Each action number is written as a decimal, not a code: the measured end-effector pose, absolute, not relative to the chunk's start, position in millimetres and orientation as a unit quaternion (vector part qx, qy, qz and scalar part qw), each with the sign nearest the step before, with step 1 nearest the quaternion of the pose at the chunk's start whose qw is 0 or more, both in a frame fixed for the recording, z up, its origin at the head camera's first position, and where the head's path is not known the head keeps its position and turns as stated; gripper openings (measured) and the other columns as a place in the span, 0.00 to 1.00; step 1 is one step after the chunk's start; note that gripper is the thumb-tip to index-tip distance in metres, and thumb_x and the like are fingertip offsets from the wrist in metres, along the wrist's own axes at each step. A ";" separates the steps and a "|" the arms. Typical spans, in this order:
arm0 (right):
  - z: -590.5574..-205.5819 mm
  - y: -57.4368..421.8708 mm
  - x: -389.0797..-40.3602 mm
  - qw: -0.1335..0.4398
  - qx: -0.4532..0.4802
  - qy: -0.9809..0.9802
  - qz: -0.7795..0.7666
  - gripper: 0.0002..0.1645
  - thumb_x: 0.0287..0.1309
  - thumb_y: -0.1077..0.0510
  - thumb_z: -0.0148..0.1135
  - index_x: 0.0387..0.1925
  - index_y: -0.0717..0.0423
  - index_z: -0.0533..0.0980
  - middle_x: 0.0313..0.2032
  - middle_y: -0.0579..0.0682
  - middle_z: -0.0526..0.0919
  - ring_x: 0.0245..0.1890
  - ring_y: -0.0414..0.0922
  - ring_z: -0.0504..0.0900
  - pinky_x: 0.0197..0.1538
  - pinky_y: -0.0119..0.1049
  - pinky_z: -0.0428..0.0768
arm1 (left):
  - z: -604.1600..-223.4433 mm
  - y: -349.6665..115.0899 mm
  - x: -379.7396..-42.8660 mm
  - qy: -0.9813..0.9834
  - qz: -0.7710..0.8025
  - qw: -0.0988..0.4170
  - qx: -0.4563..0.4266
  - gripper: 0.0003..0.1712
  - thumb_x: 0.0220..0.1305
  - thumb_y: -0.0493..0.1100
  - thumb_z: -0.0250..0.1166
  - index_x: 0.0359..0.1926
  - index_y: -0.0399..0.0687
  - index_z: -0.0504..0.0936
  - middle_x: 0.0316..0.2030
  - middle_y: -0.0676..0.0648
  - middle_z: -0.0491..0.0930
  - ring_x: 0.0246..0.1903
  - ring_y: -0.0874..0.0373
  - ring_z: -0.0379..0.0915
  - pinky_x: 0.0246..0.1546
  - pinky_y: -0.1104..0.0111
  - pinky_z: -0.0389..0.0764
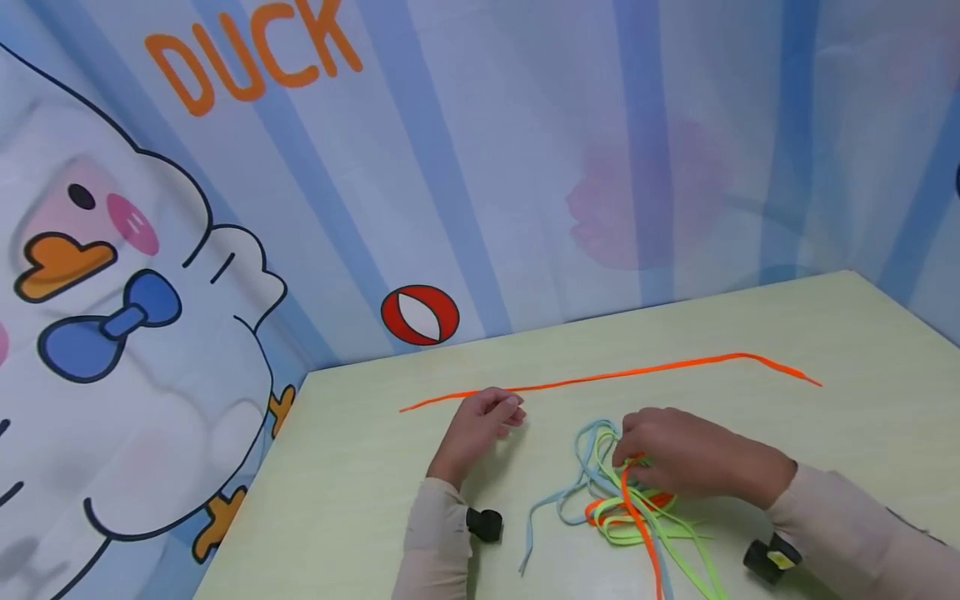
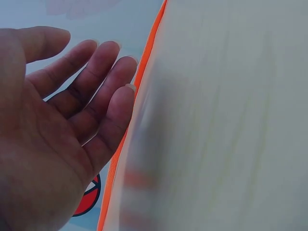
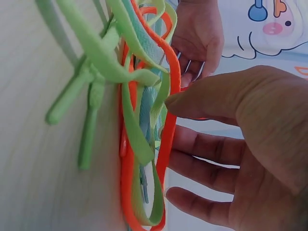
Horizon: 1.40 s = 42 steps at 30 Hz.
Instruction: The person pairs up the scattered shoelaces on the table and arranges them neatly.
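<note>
A tangle of flat shoelaces lies under my right hand: a light green lace, a pale blue lace and an orange lace. In the right wrist view, thumb and index finger pinch the orange lace at the side of the bunch, where green laces with hard tips hang in front. My left hand holds nothing; its fingers are relaxed and slightly bent, palm showing in the left wrist view. It hovers next to a separate orange lace stretched lengthwise along the table's far part.
The pale table meets a printed fabric backdrop at its back edge. A white cartoon duck and a red ball are printed on it. A black wrist camera sits on my left sleeve, another on my right.
</note>
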State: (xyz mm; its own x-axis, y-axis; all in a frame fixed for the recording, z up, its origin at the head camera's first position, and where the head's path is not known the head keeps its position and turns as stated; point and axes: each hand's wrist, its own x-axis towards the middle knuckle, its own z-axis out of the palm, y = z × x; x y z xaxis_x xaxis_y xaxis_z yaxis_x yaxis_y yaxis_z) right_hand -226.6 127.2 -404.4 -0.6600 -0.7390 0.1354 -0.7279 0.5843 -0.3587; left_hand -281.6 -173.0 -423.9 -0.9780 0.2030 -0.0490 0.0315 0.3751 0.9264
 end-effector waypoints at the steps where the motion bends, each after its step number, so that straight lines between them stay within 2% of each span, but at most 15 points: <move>1: -404.9 127.5 -226.4 0.011 -0.411 0.891 -0.191 0.08 0.57 0.58 0.71 0.38 0.43 0.87 0.33 0.34 0.75 0.34 0.34 0.72 0.37 0.37 0.76 | -424.0 -172.0 -281.6 0.826 0.553 0.078 0.074 0.19 0.74 0.49 0.59 0.53 0.37 0.81 0.41 0.45 0.84 0.44 0.53 0.81 0.48 0.60 0.80; 6: -405.9 127.7 -226.6 -0.002 -0.416 0.891 -0.181 0.06 0.56 0.57 0.72 0.32 0.40 0.86 0.31 0.32 0.74 0.33 0.33 0.73 0.37 0.38 0.76 | -423.0 -168.5 -279.2 0.828 0.550 0.081 0.077 0.18 0.74 0.49 0.59 0.53 0.39 0.81 0.40 0.47 0.84 0.43 0.55 0.82 0.48 0.60 0.80; 10: -404.8 126.1 -227.0 -0.006 -0.412 0.891 -0.191 0.05 0.59 0.57 0.69 0.31 0.40 0.83 0.30 0.29 0.75 0.33 0.32 0.74 0.41 0.42 0.77 | -422.8 -166.0 -275.5 0.831 0.545 0.081 0.076 0.17 0.74 0.49 0.59 0.52 0.40 0.82 0.40 0.48 0.84 0.42 0.55 0.82 0.47 0.60 0.80; 13: -402.2 124.3 -226.5 0.000 -0.399 0.891 -0.216 0.07 0.61 0.57 0.67 0.29 0.40 0.79 0.29 0.28 0.75 0.32 0.32 0.75 0.42 0.42 0.78 | -423.2 -163.9 -272.5 0.832 0.542 0.083 0.081 0.17 0.74 0.49 0.59 0.52 0.41 0.82 0.40 0.48 0.84 0.43 0.54 0.82 0.46 0.60 0.81; 16: -399.7 122.6 -225.1 0.000 -0.393 0.888 -0.239 0.09 0.62 0.58 0.65 0.28 0.39 0.77 0.28 0.27 0.76 0.30 0.31 0.74 0.40 0.38 0.78 | -423.3 -161.3 -270.2 0.830 0.543 0.088 0.090 0.18 0.74 0.49 0.59 0.52 0.40 0.82 0.40 0.49 0.84 0.43 0.53 0.82 0.47 0.59 0.81; 21: -398.9 119.9 -223.0 -0.022 -0.389 0.885 -0.256 0.07 0.64 0.58 0.63 0.31 0.41 0.79 0.25 0.28 0.75 0.25 0.31 0.72 0.33 0.32 0.76 | -421.2 -154.8 -266.8 0.826 0.545 0.087 0.119 0.19 0.74 0.50 0.60 0.52 0.39 0.82 0.40 0.49 0.84 0.43 0.54 0.82 0.48 0.59 0.81; 30: -400.6 115.3 -220.0 -0.123 -0.370 0.883 -0.262 0.02 0.62 0.57 0.66 0.35 0.47 0.83 0.28 0.27 0.76 0.27 0.30 0.72 0.36 0.36 0.76 | -411.3 -137.1 -259.0 0.814 0.543 0.103 0.181 0.17 0.74 0.51 0.59 0.47 0.43 0.85 0.39 0.50 0.85 0.43 0.57 0.82 0.48 0.63 0.80; 37: -405.6 112.7 -221.9 -0.236 -0.365 0.855 -0.284 0.06 0.54 0.62 0.69 0.34 0.47 0.83 0.28 0.31 0.79 0.27 0.30 0.74 0.36 0.36 0.78 | -406.9 -129.8 -254.5 0.784 0.565 0.087 0.241 0.15 0.75 0.48 0.57 0.45 0.44 0.86 0.37 0.48 0.86 0.41 0.56 0.83 0.46 0.62 0.82; 42: -407.5 112.5 -223.0 -0.295 -0.362 0.833 -0.298 0.08 0.51 0.63 0.71 0.34 0.49 0.83 0.29 0.34 0.81 0.28 0.32 0.76 0.35 0.37 0.79 | -404.1 -122.5 -251.3 0.759 0.575 0.111 0.284 0.17 0.75 0.48 0.56 0.47 0.42 0.86 0.38 0.47 0.86 0.42 0.54 0.83 0.47 0.60 0.82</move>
